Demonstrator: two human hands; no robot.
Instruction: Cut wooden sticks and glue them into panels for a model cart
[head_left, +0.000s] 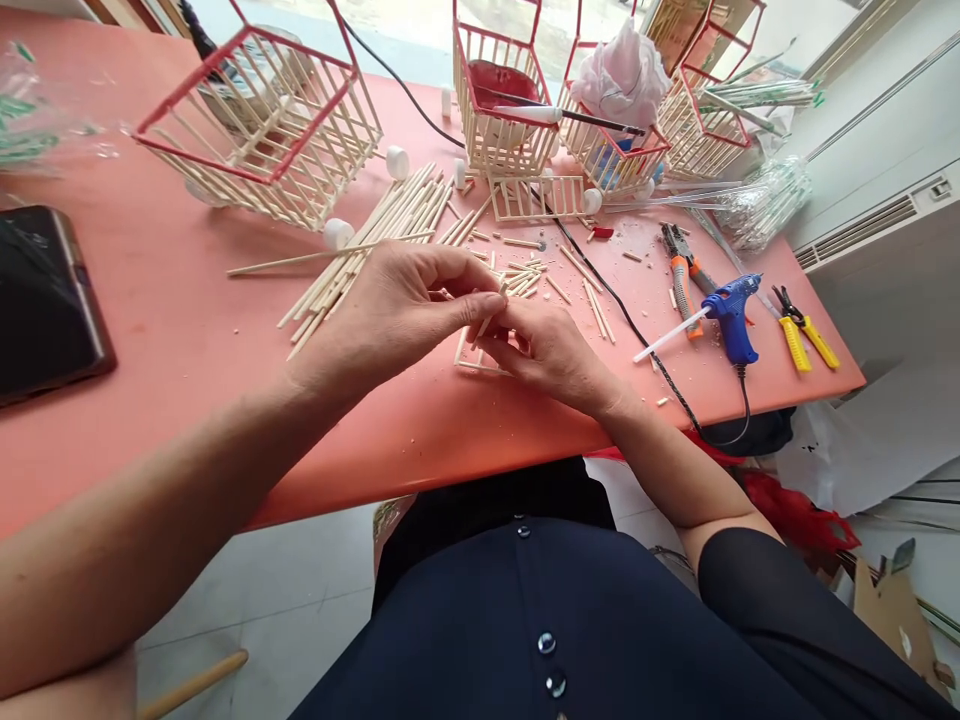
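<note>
My left hand [409, 300] and my right hand [551, 345] meet above the table, fingertips touching. Thumb and fingers of both are closed in a pinch around a short wooden stick [486, 326], mostly hidden by the fingers. Beneath them, partly covered, a small frame of thin wooden sticks [480, 368] lies on the tabletop. Just behind the hands is a scatter of short cut sticks [525, 275]. Beside my left hand spreads a pile of long wooden sticks [397, 220], with a single one lying across it.
Stick baskets with red rims [300, 170] stand along the back of the pink table [360, 430]. At right lie a blue glue gun [735, 310] with a black cord, orange-grey pliers [682, 275] and yellow-handled cutters [806, 335]. A phone [45, 300] rests at far left.
</note>
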